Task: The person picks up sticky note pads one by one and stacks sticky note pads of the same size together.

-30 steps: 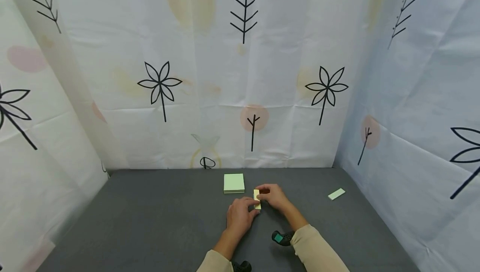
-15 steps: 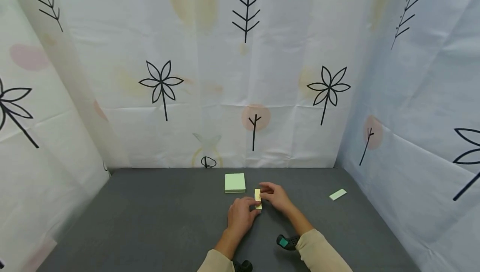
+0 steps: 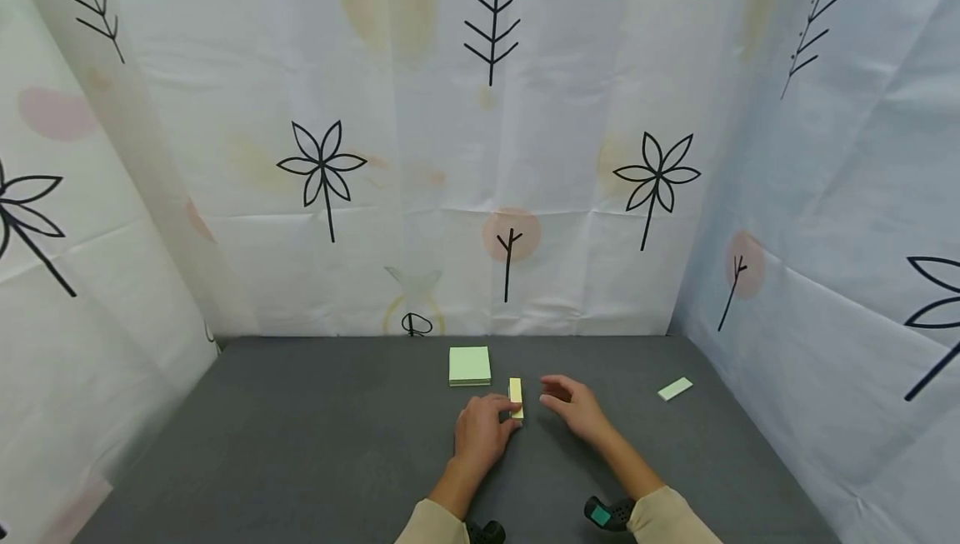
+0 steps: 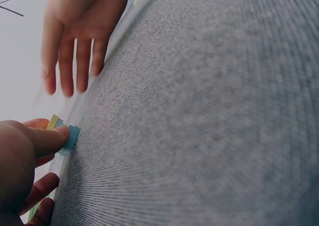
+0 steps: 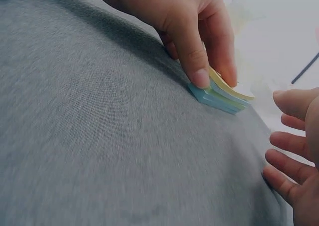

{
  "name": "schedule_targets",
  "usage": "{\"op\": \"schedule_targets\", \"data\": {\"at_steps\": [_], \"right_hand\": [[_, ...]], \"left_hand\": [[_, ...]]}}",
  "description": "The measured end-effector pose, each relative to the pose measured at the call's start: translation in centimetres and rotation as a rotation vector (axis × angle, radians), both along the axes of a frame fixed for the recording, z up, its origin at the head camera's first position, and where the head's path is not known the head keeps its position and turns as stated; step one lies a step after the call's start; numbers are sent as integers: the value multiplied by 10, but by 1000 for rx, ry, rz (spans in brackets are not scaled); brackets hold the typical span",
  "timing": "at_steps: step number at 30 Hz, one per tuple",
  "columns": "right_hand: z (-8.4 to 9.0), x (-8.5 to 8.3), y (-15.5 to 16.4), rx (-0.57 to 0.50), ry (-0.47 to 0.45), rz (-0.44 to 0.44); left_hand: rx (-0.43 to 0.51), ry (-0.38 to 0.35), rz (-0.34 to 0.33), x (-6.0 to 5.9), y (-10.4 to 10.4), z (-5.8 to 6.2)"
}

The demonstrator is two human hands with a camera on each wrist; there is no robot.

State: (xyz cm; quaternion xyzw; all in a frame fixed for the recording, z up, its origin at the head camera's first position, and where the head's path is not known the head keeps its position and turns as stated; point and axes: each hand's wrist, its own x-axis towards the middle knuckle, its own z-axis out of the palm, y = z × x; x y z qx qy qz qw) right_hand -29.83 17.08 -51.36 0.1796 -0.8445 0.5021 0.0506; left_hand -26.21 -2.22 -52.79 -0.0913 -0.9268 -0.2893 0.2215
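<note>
A narrow stack of sticky note pads (image 3: pixel 515 390), yellow on top, lies on the dark table in front of me. In the right wrist view, green and blue layers (image 5: pixel 219 102) show beneath the yellow one. My left hand (image 3: pixel 480 429) pinches the stack near its close end between thumb and fingers. To the right of it, my right hand (image 3: pixel 577 409) is held apart from the stack, holding nothing, with its fingers extended.
A square light green sticky note pad (image 3: pixel 469 366) lies just behind and left of the narrow stack. Farther right is a narrow pale green pad (image 3: pixel 675 389). Printed white cloth (image 3: pixel 420 269) walls the table at the back and sides.
My right hand has drawn back from the narrow stack, moving right and toward me, and its fingers have spread. The left hand keeps its grip in the same place.
</note>
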Motion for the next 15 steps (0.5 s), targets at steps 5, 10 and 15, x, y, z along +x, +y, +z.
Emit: {"op": "schedule_targets", "data": {"at_steps": [5, 10, 15], "right_hand": [[1, 8, 13, 5, 9, -68], [0, 16, 28, 20, 24, -137], [0, 28, 41, 145, 120, -178]], "left_hand": [[0, 10, 3, 0, 0, 0], [2, 19, -3, 0, 0, -1], [12, 11, -7, -1, 0, -2]]}}
